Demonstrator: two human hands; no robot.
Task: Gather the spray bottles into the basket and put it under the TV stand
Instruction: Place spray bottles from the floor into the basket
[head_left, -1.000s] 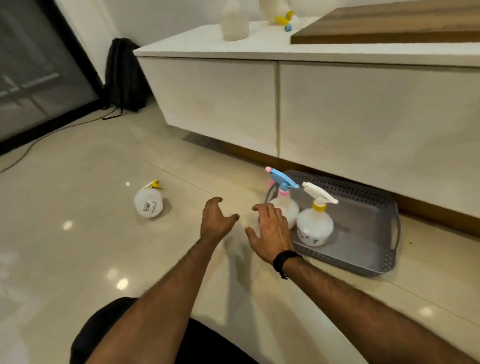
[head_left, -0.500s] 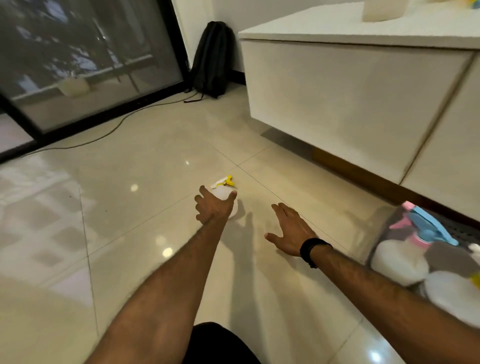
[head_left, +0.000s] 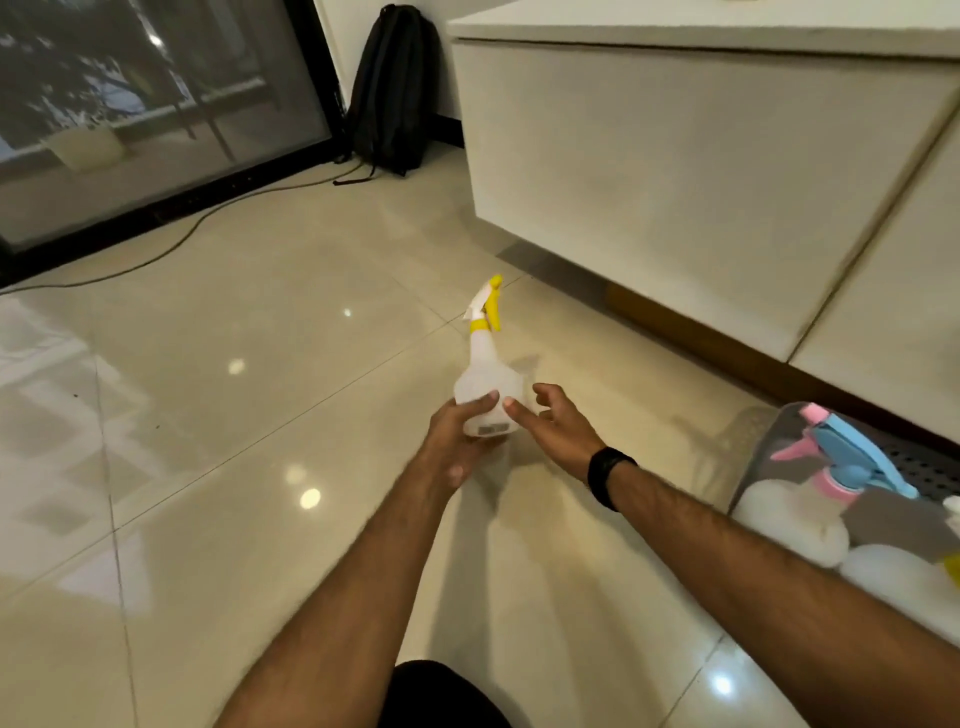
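My left hand (head_left: 457, 441) grips the base of a white spray bottle with a yellow nozzle (head_left: 487, 379), held upright above the floor at mid-frame. My right hand (head_left: 556, 426) is beside it with fingers spread, its fingertips touching the bottle's right side. The grey perforated basket (head_left: 930, 467) lies on the floor at the right edge, below the white TV stand (head_left: 675, 171). In the basket stand a white bottle with a blue and pink nozzle (head_left: 836, 457) and part of another white bottle (head_left: 904, 577), cut off by the frame.
A black backpack (head_left: 389, 88) leans against the wall left of the stand. A dark-framed glass door (head_left: 156, 114) fills the upper left, with a cable (head_left: 208, 223) running along the glossy tiled floor. A dark gap runs under the stand.
My left hand, which was reaching over the bottle lying on the floor, has closed on it and lifted it upright. My right hand has moved up to its side. The view shifted slightly.
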